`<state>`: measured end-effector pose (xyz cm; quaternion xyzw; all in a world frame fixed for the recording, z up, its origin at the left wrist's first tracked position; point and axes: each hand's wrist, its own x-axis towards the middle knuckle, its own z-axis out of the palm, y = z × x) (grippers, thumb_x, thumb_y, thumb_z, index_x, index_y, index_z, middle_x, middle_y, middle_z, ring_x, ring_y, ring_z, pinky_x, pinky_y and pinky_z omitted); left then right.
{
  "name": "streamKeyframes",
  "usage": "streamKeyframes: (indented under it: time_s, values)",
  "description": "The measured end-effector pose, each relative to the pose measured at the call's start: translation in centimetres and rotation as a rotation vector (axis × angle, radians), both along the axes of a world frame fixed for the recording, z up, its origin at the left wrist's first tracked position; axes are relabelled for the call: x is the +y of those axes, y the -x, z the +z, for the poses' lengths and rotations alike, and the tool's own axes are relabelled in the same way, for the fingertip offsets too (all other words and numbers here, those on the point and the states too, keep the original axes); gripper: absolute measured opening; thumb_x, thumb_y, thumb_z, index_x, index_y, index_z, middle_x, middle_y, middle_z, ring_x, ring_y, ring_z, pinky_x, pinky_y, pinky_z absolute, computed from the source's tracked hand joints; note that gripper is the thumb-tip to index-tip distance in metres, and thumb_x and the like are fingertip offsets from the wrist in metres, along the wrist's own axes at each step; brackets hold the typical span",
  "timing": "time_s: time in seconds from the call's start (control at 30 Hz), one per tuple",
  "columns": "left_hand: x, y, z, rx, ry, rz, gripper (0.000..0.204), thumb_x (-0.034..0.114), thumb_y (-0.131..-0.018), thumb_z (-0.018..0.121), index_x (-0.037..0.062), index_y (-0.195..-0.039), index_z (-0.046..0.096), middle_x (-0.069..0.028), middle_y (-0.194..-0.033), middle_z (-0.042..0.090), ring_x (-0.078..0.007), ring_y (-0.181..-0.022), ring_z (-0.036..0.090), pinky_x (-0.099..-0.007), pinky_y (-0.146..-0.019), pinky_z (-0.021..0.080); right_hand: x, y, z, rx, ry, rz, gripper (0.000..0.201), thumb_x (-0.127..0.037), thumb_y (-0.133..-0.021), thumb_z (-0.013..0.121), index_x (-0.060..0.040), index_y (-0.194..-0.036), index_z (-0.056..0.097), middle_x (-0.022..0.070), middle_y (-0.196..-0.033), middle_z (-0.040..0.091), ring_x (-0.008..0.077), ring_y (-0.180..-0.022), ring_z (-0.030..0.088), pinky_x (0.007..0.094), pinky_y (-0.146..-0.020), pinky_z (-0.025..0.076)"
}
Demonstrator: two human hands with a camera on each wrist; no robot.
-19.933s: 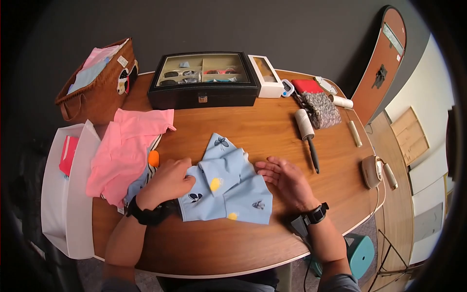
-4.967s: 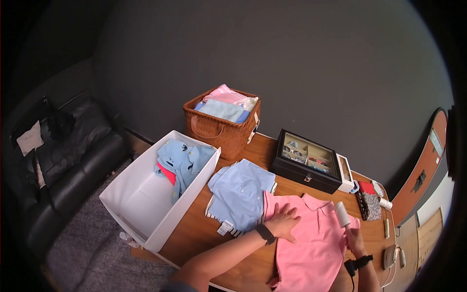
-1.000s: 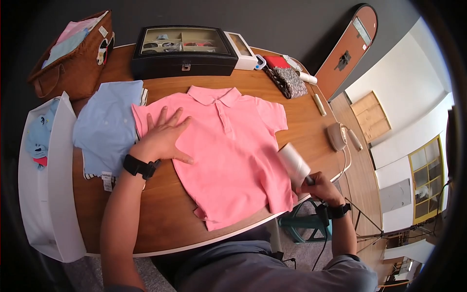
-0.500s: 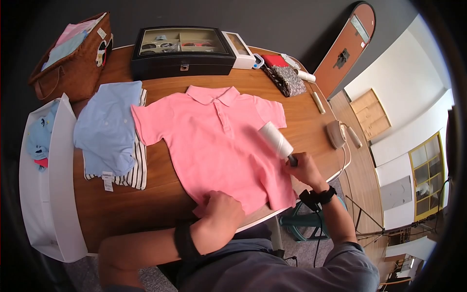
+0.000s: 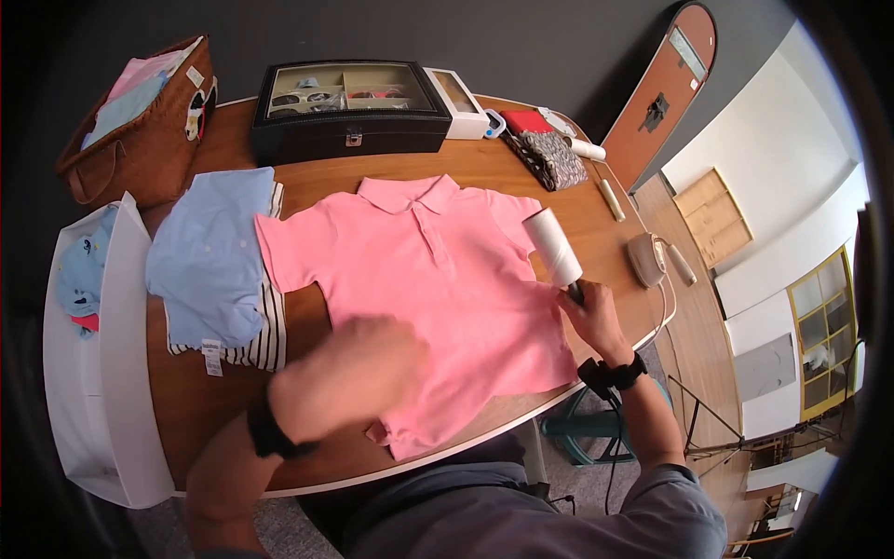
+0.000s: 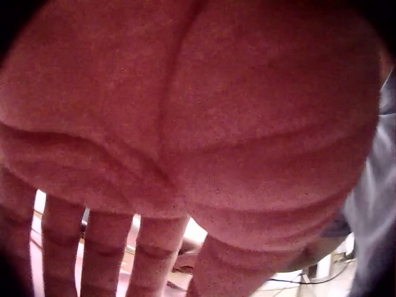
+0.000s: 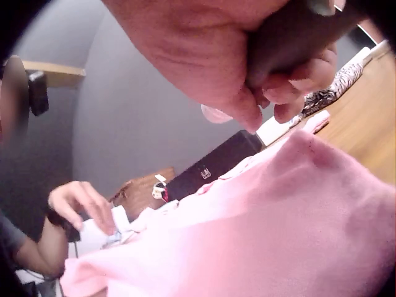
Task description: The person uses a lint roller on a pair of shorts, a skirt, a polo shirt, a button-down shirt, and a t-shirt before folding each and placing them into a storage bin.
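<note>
A pink polo shirt (image 5: 428, 298) lies spread on the table, its collar toward the back and its hem at the front edge. My left hand (image 5: 349, 377), blurred, is above the shirt's lower left side; the left wrist view shows its palm (image 6: 185, 111) with the fingers straight and apart. Curled round the dark handle (image 7: 291, 43) of a lint roller (image 5: 551, 246), my right hand (image 5: 593, 321) is at the shirt's right side. The white roller head overlaps the right sleeve in the head view; contact cannot be told.
Folded blue garment (image 5: 207, 261) over a striped one (image 5: 272, 326), left of the shirt; white box (image 5: 126, 373) and brown basket (image 5: 154, 140) beyond. At the back, black display case (image 5: 349, 135), white box (image 5: 463, 116) and patterned cloth (image 5: 549, 160); at right, beige device (image 5: 644, 261).
My left hand left the shirt's left sleeve, went to the hem, and is now up and left of there. The roller has risen along the right side. Earlier, the patterned blue garment went into the white box.
</note>
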<state>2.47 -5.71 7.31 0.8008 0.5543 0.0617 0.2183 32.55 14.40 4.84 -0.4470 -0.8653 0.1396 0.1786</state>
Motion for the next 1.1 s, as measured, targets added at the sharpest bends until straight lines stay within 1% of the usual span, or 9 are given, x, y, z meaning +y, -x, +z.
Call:
streamKeyframes:
  time_s: [0.07,0.1,0.13,0.17,0.23,0.27,0.7,0.87,1.1]
  values:
    - [1.3,2.9,-1.3,-0.057,-0.184,0.186,0.032,0.022,-0.077,0.072,-0.0020,-0.097,0.066,-0.0217,-0.109,0.062,-0.0341,-0.113,0.056,-0.0421,-0.094,0.046,-0.2,0.7,-0.1,0.139,0.121,-0.015,0.024,-0.018,-0.082,0.072,0.0042,-0.080,0.065,0.0192,-0.062,0.062,0.0333,-0.054,0.061,0.0394,-0.054,0.047]
    - [1.9,4.2,-2.0,-0.038,-0.235,0.244,0.039,0.024,-0.076,0.074,-0.0024,-0.104,0.065,-0.0228,-0.119,0.059,-0.0344,-0.121,0.051,-0.0414,-0.100,0.043,-0.1,0.9,-0.4,0.070,0.163,0.015,0.021,-0.017,-0.084,0.070,0.0040,-0.086,0.065,0.0221,-0.076,0.065,0.0372,-0.063,0.063,0.0414,-0.059,0.049]
    - [2.2,5.2,-3.0,0.042,-0.206,0.297,0.068,0.036,-0.075,0.077,-0.0008,-0.129,0.057,-0.0253,-0.141,0.045,-0.0392,-0.137,0.036,-0.0459,-0.112,0.032,0.1,1.2,-0.9,0.000,0.204,0.048,0.020,-0.015,-0.085,0.068,0.0039,-0.092,0.066,0.0250,-0.090,0.069,0.0412,-0.072,0.066,0.0435,-0.064,0.052]
    - [2.3,5.8,-3.8,0.046,-0.208,0.303,0.068,0.036,-0.075,0.077,-0.0008,-0.129,0.057,-0.0253,-0.141,0.045,-0.0392,-0.137,0.036,-0.0459,-0.112,0.032,0.3,1.4,-1.7,0.004,0.203,0.056,0.020,-0.015,-0.085,0.068,0.0039,-0.092,0.066,0.0250,-0.090,0.069,0.0412,-0.072,0.066,0.0435,-0.064,0.052]
    - [2.5,6.9,-5.3,0.076,-0.032,0.399,0.096,0.050,-0.073,0.078,0.0048,-0.148,0.038,-0.0248,-0.156,0.024,-0.0414,-0.147,0.018,-0.0529,-0.118,0.018,0.7,1.8,-3.4,-0.119,-0.062,0.345,0.027,-0.013,-0.086,0.065,0.0031,-0.107,0.063,0.0292,-0.122,0.060,0.0452,-0.094,0.064,0.0467,-0.081,0.053]
    - [2.9,7.3,-5.5,0.076,0.017,0.377,0.108,0.059,-0.071,0.076,0.0083,-0.153,0.028,-0.0246,-0.160,0.014,-0.0428,-0.149,0.008,-0.0589,-0.118,0.011,0.5,2.2,-3.3,-0.169,0.015,0.260,0.033,-0.014,-0.087,0.063,0.0033,-0.115,0.060,0.0291,-0.136,0.050,0.0460,-0.104,0.060,0.0468,-0.093,0.050]
    - [6.8,8.4,-7.6,-0.016,-0.089,0.421,0.102,0.062,-0.078,0.070,0.0091,-0.153,0.027,-0.0235,-0.161,0.013,-0.0456,-0.148,0.008,-0.0582,-0.118,0.009,10.4,4.2,-4.4,-0.189,-0.138,0.220,0.031,-0.021,-0.092,0.058,0.0032,-0.111,0.061,0.0223,-0.127,0.059,0.0421,-0.098,0.064,0.0460,-0.088,0.051]
    - [4.5,8.2,-6.8,0.116,-0.039,0.490,0.091,0.062,-0.082,0.065,0.0147,-0.153,0.031,-0.0218,-0.160,0.017,-0.0456,-0.148,0.009,-0.0575,-0.118,0.010,8.6,1.6,-3.3,-0.213,-0.217,0.210,0.030,-0.022,-0.089,0.062,-0.0023,-0.112,0.062,0.0195,-0.101,0.067,0.0425,-0.089,0.064,0.0487,-0.076,0.052]
    - [5.0,8.6,-7.4,0.072,-0.028,0.532,0.085,0.066,-0.088,0.054,0.0154,-0.152,0.032,-0.0216,-0.160,0.018,-0.0473,-0.147,0.009,-0.0595,-0.117,0.011,5.5,-5.8,-0.9,-0.257,-0.225,0.341,0.031,-0.013,-0.079,0.067,-0.0047,-0.109,0.064,0.0187,-0.099,0.067,0.0408,-0.088,0.065,0.0469,-0.075,0.053]
